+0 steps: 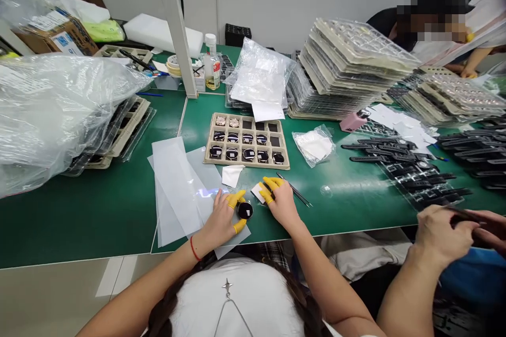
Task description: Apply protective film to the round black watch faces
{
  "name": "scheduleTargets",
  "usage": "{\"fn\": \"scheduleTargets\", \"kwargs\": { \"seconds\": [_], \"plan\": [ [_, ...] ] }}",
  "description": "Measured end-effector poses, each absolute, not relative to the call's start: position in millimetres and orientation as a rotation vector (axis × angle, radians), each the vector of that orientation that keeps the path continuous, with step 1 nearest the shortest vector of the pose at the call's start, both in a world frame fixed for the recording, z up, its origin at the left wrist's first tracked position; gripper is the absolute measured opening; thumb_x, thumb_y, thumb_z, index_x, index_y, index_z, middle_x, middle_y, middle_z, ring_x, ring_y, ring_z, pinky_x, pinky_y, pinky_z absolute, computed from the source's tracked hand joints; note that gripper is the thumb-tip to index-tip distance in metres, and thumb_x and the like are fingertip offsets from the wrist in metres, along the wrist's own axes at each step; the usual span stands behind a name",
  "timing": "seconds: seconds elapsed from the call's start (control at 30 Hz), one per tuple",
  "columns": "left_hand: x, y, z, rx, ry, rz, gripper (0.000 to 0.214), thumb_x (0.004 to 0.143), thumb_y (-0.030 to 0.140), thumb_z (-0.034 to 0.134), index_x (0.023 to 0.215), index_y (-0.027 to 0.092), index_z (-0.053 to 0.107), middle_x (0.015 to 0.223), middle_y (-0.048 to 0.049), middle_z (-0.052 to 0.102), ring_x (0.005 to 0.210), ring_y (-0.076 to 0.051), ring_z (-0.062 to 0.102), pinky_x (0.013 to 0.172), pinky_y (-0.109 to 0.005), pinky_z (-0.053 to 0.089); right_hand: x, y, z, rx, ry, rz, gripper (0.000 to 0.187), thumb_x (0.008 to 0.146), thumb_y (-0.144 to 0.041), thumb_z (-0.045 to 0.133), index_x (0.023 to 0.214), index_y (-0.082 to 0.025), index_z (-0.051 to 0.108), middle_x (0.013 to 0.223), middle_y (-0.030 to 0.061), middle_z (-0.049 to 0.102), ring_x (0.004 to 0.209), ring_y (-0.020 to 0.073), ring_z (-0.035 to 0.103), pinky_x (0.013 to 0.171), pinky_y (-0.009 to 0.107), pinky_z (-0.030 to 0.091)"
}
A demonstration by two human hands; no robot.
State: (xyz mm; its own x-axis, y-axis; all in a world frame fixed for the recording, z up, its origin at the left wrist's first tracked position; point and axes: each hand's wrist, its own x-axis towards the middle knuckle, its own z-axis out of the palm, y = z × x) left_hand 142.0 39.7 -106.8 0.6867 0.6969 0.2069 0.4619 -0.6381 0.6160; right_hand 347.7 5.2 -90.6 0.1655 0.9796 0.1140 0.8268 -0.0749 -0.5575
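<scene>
My left hand [227,218], with yellow finger cots on thumb and fingers, grips a round black watch head [245,210] by its edge, just above the table's front part. The watch head's glossy dark face points up and catches a light reflection. To its right, my right hand [279,200], also in yellow finger cots, has its bent fingers on a small white pad [258,192]. Black tweezers [299,195] lie beside that hand. A folded white cloth [232,175] lies just beyond my hands, below a beige compartment tray [208,154] with several watch heads.
Translucent sheets [172,184] lie left of my hands. Plastic-wrapped trays [67,110] fill the left. Behind stand a bottle [212,63] and stacked trays [343,73]. Black watch straps [379,148] lie right. A co-worker's hands [445,234] are close on my right; another person sits beyond.
</scene>
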Motion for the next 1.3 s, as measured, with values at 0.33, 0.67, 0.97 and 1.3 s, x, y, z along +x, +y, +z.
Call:
{"fn": "scheduleTargets", "kwargs": {
  "seconds": [0.33, 0.67, 0.97, 1.3],
  "plan": [
    [126.1, 43.3, -103.0, 2.491, 0.881, 0.401, 0.073, 0.085, 0.029, 0.056, 0.146, 0.022, 0.017, 0.149, -0.0147, 0.028, 0.142, -0.032, 0.012, 0.111, -0.062, 0.015, 374.2, 79.0, -66.5, -1.946, -1.45, 0.534, 0.033, 0.088, -0.033, 0.046, 0.117, -0.02, 0.055, 0.101, 0.0051, 0.065, 0.085, 0.0175, 0.06, 0.076, 0.03, 0.048],
    [35.7, 86.7, -83.5, 2.342, 0.844, 0.273, 0.054, 0.087, 0.026, 0.051, 0.139, 0.029, 0.036, 0.144, -0.0049, 0.041, 0.137, -0.025, 0.031, 0.115, -0.053, 0.016, 424.7, 185.7, -53.2, -2.244, -1.692, 0.139, 0.03, 0.089, -0.018, 0.045, 0.108, -0.015, 0.067, 0.113, 0.0155, 0.062, 0.111, 0.0258, 0.051, 0.088, 0.032, 0.04],
    [67.5, 90.1, -91.3, 2.177, 0.851, 0.432, 0.037, 0.09, 0.026, 0.047, 0.126, 0.027, 0.053, 0.126, -0.0048, 0.058, 0.122, -0.023, 0.048, 0.111, -0.048, 0.031, 336.8, 273.8, -42.9, -2.06, -2.053, 0.313, 0.024, 0.091, -0.032, 0.054, 0.106, -0.015, 0.061, 0.109, 0.008, 0.061, 0.099, 0.0189, 0.058, 0.086, 0.038, 0.049],
    [60.9, 92.0, -93.5, 1.942, 0.859, 0.562, 0.033, 0.088, 0.027, 0.05, 0.12, 0.028, 0.058, 0.117, -0.0039, 0.061, 0.11, -0.019, 0.054, 0.101, -0.038, 0.043, 317.0, 242.2, -5.1, -1.75, -1.993, 0.466, 0.035, 0.09, -0.035, 0.056, 0.118, -0.015, 0.054, 0.117, 0.0079, 0.056, 0.1, 0.0214, 0.058, 0.084, 0.041, 0.051]
  ]
}}
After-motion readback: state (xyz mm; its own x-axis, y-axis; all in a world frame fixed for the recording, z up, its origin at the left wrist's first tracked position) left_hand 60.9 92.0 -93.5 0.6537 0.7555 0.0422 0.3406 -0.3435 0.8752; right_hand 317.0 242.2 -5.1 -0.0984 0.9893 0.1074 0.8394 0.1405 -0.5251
